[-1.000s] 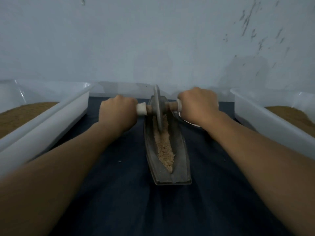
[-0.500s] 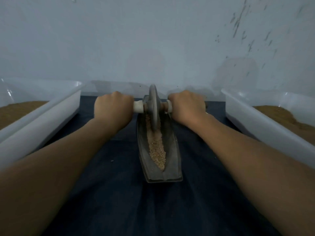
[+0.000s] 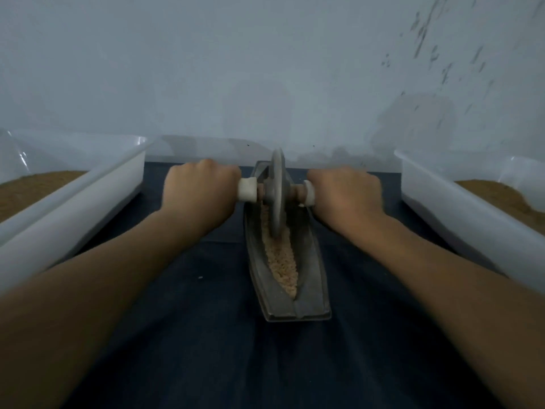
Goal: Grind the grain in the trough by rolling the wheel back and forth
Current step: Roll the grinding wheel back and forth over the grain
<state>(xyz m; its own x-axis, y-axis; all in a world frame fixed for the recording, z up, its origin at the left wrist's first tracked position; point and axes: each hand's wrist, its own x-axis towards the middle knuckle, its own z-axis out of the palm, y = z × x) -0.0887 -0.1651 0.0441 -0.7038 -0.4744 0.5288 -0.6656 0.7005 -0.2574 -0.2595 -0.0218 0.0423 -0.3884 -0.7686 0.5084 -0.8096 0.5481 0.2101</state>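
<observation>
While standing upright in the far half of the boat-shaped metal trough [image 3: 312,278], presses its lower rim into the tan grain [image 3: 283,261]: grey grinding wheel [image 3: 277,196], midway between both fists. Curled tight round the white-capped axle handle [image 3: 247,188] on one side, left hand [image 3: 200,196]; on the other, right hand [image 3: 345,193]. Beneath, dark cloth [image 3: 206,335]; flanking, left tub [image 3: 88,196] and right tub [image 3: 442,208] of brown meal.

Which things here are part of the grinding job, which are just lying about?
In use: grey metal disc wheel; its axle handle with white collars; left hand and right hand, both gripping it; grey boat-shaped metal trough; pale crushed grain in it.
Idle: left white plastic tub of brown powder; right white plastic tub, same fill; dark blue cloth underneath.
</observation>
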